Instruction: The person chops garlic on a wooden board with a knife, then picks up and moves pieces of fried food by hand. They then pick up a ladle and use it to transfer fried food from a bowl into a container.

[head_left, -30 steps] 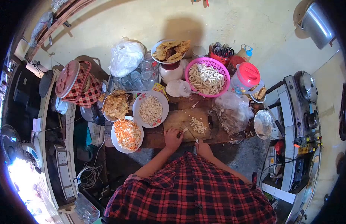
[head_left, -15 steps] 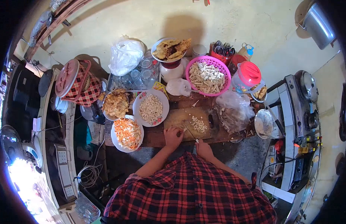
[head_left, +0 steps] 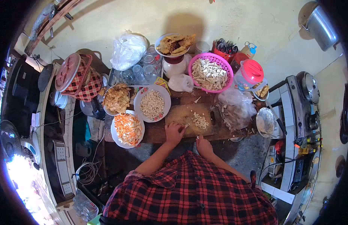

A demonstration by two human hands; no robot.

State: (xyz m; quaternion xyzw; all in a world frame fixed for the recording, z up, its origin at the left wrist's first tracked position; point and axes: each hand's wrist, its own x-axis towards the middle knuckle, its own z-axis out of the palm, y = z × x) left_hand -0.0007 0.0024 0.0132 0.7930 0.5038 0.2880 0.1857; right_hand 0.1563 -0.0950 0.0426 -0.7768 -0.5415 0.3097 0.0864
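My left hand point(head_left: 174, 132) rests at the lower left of the wooden cutting board point(head_left: 176, 113), its fingers curled around a small pale piece that is partly hidden. In my right hand point(head_left: 204, 146) is a knife point(head_left: 192, 130), its thin blade pointing up and left over the board. Small diced white pieces point(head_left: 200, 120) lie on the board's right half. Left of the board stands a floral plate point(head_left: 166, 102) of similar dice. A pink basket point(head_left: 231, 75) behind the board holds pale sticks.
A plate of orange and white shreds point(head_left: 128, 129) and fried food point(head_left: 117, 98) stand at the left. Glasses point(head_left: 138, 73) and a white bag point(head_left: 128, 50) are behind. At the right are a plastic bag point(head_left: 237, 107), a red-lidded jug point(head_left: 252, 71), a bowl point(head_left: 265, 122) and a stove point(head_left: 299, 90).
The view has shifted slightly. The knife blade has tilted and looks blurrier, beside my left fingers. Both hands stay in nearly the same place.
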